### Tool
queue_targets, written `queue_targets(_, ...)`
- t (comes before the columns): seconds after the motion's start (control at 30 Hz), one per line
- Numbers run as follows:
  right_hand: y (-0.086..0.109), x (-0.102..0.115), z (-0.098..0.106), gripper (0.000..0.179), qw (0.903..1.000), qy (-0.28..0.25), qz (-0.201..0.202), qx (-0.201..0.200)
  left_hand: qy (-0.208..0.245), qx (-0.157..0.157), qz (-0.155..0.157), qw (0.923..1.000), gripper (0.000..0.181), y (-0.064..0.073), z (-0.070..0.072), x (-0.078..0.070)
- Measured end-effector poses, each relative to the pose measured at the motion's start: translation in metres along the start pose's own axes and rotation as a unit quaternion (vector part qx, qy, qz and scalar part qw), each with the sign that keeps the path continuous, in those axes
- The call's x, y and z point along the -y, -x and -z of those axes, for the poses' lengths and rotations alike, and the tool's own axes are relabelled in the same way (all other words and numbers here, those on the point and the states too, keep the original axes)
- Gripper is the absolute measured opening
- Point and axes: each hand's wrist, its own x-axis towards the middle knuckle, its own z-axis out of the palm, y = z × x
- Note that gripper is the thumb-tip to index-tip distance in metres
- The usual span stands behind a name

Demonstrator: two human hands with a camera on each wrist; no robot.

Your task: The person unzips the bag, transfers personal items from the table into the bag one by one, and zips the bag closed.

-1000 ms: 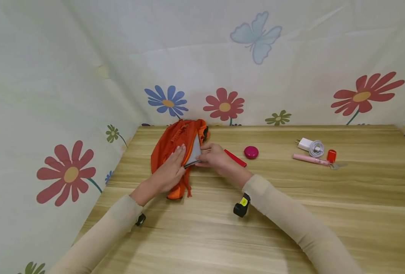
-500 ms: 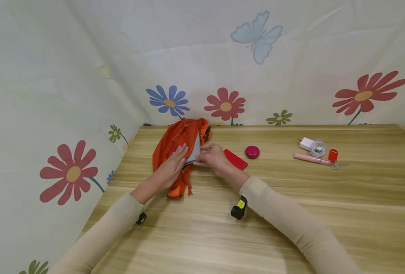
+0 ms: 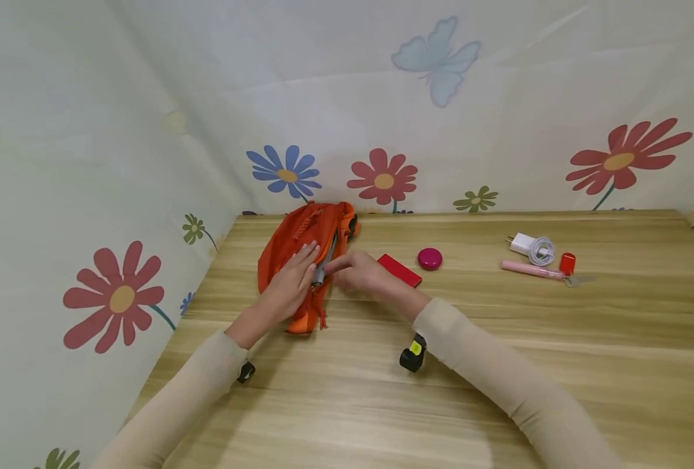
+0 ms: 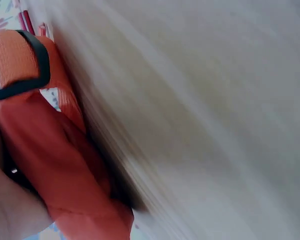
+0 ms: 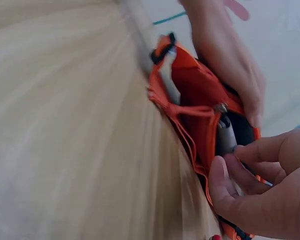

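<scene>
Bag [image 3: 285, 244]: on the counter [image 3: 347, 404], its mouth parted.
Gray item [image 5: 226, 137]: inside the bag's mouth.
Left hand [image 3: 288, 284]: fingers straight, close together, resting on the bag.
Right hand [image 3: 360, 270]: fingers bent at the gray item; cannot tell whether they pinch it.
</scene>
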Motion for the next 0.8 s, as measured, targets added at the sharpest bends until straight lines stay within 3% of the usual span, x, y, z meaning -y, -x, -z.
queue_targets(0.1, 0.003, -0.001, -0.004, 0.038, 0.9994, 0.019, 0.013, 0.024, 0.01, 0.004, -0.007, 0.9999, 0.052, -0.001, 0.0, -0.003)
queue_targets(0.2, 0.005, -0.003, -0.008, 0.043, 0.9988, 0.004, 0.004, 0.048, 0.016, 0.003, -0.021, 0.9997, 0.052, -0.003, -0.002, -0.006)
queue_targets(0.33, 0.012, -0.007, -0.001, 0.048, 0.9977, 0.01, 0.002, 0.067, 0.009, -0.002, -0.02, 0.9998, 0.052, -0.003, -0.003, -0.006)
queue_targets(0.47, 0.026, -0.006, 0.021, 0.045, 0.9972, 0.047, 0.027, 0.053, 0.004, -0.005, -0.008, 0.9999, 0.051, 0.001, -0.003, -0.001)
queue_targets(0.53, 0.034, -0.004, 0.034, 0.042, 0.9944, 0.089, 0.045, 0.035, 0.001, -0.008, -0.012, 0.9999, 0.051, 0.002, -0.002, 0.0)
queue_targets(0.7, 0.056, -0.009, 0.064, 0.037, 0.9791, 0.198, 0.045, -0.016, -0.004, 0.0, -0.018, 0.9998, 0.051, 0.001, -0.001, 0.003)
queue_targets(0.8, 0.07, -0.016, 0.078, 0.035, 0.9716, 0.231, 0.035, -0.036, -0.006, 0.009, -0.016, 0.9998, 0.051, 0.001, -0.001, 0.004)
